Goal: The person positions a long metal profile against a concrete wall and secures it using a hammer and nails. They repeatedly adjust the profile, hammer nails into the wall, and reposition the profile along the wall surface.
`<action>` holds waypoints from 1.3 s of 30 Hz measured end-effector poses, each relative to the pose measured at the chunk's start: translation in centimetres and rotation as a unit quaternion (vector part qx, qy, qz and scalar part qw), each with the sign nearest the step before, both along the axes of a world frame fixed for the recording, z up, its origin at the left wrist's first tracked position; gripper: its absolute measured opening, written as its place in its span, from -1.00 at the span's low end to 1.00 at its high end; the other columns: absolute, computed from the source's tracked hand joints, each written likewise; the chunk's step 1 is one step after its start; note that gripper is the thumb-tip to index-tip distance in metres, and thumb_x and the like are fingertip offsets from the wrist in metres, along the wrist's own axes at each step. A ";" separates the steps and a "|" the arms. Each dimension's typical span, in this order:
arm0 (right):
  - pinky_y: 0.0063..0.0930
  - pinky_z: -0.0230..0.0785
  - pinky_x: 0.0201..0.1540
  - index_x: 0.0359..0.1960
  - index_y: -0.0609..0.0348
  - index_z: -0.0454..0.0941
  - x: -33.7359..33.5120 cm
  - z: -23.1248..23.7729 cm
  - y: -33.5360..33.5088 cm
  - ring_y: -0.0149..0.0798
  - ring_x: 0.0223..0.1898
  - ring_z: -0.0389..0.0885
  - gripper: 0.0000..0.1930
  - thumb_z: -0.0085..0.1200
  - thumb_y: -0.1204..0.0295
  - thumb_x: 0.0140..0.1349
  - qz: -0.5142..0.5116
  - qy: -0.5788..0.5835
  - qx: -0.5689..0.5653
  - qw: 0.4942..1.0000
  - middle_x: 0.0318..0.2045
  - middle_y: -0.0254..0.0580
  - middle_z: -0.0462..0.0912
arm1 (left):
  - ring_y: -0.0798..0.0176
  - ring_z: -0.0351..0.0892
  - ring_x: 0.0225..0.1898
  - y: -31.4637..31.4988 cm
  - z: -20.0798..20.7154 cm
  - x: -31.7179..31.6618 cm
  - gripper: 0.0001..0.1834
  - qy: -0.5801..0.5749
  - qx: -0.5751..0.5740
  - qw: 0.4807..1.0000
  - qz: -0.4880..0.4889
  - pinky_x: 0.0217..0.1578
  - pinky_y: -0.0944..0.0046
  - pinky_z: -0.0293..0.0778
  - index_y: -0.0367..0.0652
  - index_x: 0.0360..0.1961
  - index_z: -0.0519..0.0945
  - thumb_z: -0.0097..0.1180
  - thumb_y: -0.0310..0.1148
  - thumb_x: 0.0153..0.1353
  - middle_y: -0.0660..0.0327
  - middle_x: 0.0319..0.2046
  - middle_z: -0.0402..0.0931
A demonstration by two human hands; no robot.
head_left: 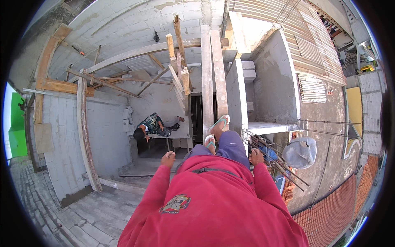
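My left hand [168, 159] hangs out to the left of my body, its fingers curled in, and nothing shows in it. On the other side my right hand [256, 157] is also curled closed beside my thigh, with no object visible in it. Under my feet, in flip-flops [221, 122], run two long wooden planks [207, 74] laid side by side high above the floor. Below and beyond my right hand lies a bundle of steel bars [284, 168], apart from the hand as far as I can tell.
A dark opening [196, 111] drops beside the planks. Down on the left a person [154, 125] bends over. Timber beams [135, 54] and props [83, 131] cross the left side. A block wall [237, 94] rises at the right; a grey bucket [299, 152] is farther right.
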State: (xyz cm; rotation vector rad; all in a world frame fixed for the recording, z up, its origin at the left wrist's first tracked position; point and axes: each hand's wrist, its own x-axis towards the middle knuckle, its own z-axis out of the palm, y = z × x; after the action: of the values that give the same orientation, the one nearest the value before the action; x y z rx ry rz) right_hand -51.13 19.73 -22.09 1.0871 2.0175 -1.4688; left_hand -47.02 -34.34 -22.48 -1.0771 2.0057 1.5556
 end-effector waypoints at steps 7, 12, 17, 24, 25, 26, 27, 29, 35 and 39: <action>-0.52 0.35 -0.63 -0.01 0.26 0.52 -6.3 -2.0 -1.6 -0.39 -0.62 0.52 -0.72 -0.10 0.36 0.40 0.046 -0.017 -0.061 0.997 -0.47 -0.18 0.60 | -0.02 0.62 0.05 0.6 1.6 -9.1 -0.43 -0.064 -0.107 0.991 -0.057 0.12 0.07 0.47 -0.09 0.15 0.58 0.16 0.06 0.24 0.06 0.00 0.65; -0.50 0.31 -0.64 -0.03 0.27 0.53 -11.3 -5.3 0.6 -0.39 -0.63 0.49 -0.71 -0.12 0.37 0.36 0.133 0.063 -0.036 0.989 -0.47 -0.16 0.59 | -0.01 0.60 0.09 3.1 3.8 -15.6 -0.44 -0.029 -0.109 0.992 -0.055 0.13 0.09 0.46 -0.09 0.15 0.58 0.11 0.04 0.26 0.03 0.02 0.65; -0.43 0.42 -0.58 0.04 0.25 0.50 -18.5 -2.3 0.9 -0.34 -0.56 0.57 -0.68 -0.14 0.34 0.40 0.068 -0.014 -0.095 0.993 -0.40 -0.13 0.59 | 0.01 0.64 0.06 5.2 8.4 -20.6 -0.44 -0.014 -0.137 0.988 -0.071 0.12 0.10 0.47 -0.13 0.16 0.56 0.15 0.02 0.27 0.01 -0.02 0.67; -0.50 0.42 -0.54 0.06 0.22 0.49 -23.6 2.9 1.7 -0.40 -0.57 0.50 -0.70 -0.13 0.36 0.41 0.083 -0.008 -0.073 0.994 -0.41 -0.19 0.55 | 0.01 0.64 0.05 8.1 5.0 -20.2 -0.46 -0.040 -0.126 0.991 -0.009 0.12 0.11 0.49 -0.13 0.11 0.60 0.19 0.02 0.24 0.02 -0.02 0.67; -0.49 0.42 -0.54 0.06 0.22 0.49 -23.6 3.4 2.1 -0.40 -0.56 0.50 -0.70 -0.13 0.36 0.41 0.092 -0.015 -0.071 0.993 -0.40 -0.18 0.56 | 0.01 0.64 0.04 8.6 4.8 -19.8 -0.46 -0.052 -0.123 0.991 -0.011 0.12 0.10 0.49 -0.12 0.10 0.61 0.19 0.02 0.23 0.02 -0.03 0.67; -0.49 0.42 -0.54 0.06 0.23 0.50 -23.7 3.3 2.7 -0.40 -0.56 0.51 -0.70 -0.12 0.36 0.41 0.102 -0.022 -0.069 0.992 -0.40 -0.17 0.56 | 0.01 0.65 0.04 9.2 4.6 -19.5 -0.46 -0.064 -0.121 0.991 -0.012 0.12 0.10 0.49 -0.12 0.10 0.61 0.20 0.02 0.23 0.03 -0.03 0.67; -0.49 0.42 -0.53 0.05 0.23 0.50 -23.8 3.2 3.2 -0.40 -0.56 0.51 -0.70 -0.11 0.35 0.41 0.112 -0.028 -0.067 0.991 -0.39 -0.16 0.57 | 0.01 0.65 0.04 9.6 3.6 -18.8 -0.46 -0.069 -0.120 0.990 -0.013 0.12 0.10 0.49 -0.11 0.10 0.62 0.21 0.02 0.22 0.03 -0.03 0.67; -0.49 0.43 -0.53 0.05 0.23 0.50 -24.1 2.7 4.0 -0.39 -0.57 0.51 -0.70 -0.10 0.35 0.41 0.130 -0.041 -0.053 0.989 -0.38 -0.14 0.58 | 0.02 0.65 0.05 10.4 1.4 -17.5 -0.46 -0.080 -0.115 0.990 -0.018 0.12 0.10 0.50 -0.10 0.10 0.62 0.22 0.02 0.21 0.03 -0.03 0.67; -0.49 0.43 -0.56 0.04 0.22 0.51 -26.4 3.7 4.7 -0.39 -0.59 0.50 -0.71 -0.11 0.35 0.40 0.154 -0.043 -0.021 0.987 -0.41 -0.16 0.57 | 0.01 0.65 0.04 12.0 -0.4 -18.0 -0.51 -0.079 -0.067 0.994 0.016 0.10 0.11 0.52 -0.09 0.07 0.65 0.22 -0.03 0.22 0.02 -0.03 0.67; -0.47 0.43 -0.57 0.01 0.18 0.53 -28.8 4.9 3.7 -0.39 -0.60 0.49 -0.73 -0.13 0.36 0.40 0.129 -0.022 -0.027 0.991 -0.46 -0.24 0.53 | 0.01 0.63 0.08 12.2 0.8 -21.9 -0.50 -0.075 -0.068 0.995 0.004 0.14 0.12 0.50 -0.09 0.08 0.64 0.21 -0.02 0.22 0.02 0.00 0.66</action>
State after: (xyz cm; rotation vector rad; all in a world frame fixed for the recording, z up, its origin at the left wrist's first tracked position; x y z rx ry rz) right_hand -79.90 23.43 -17.14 0.7949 1.9890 -1.3460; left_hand -68.90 -22.13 -21.70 -1.2158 2.0302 1.3147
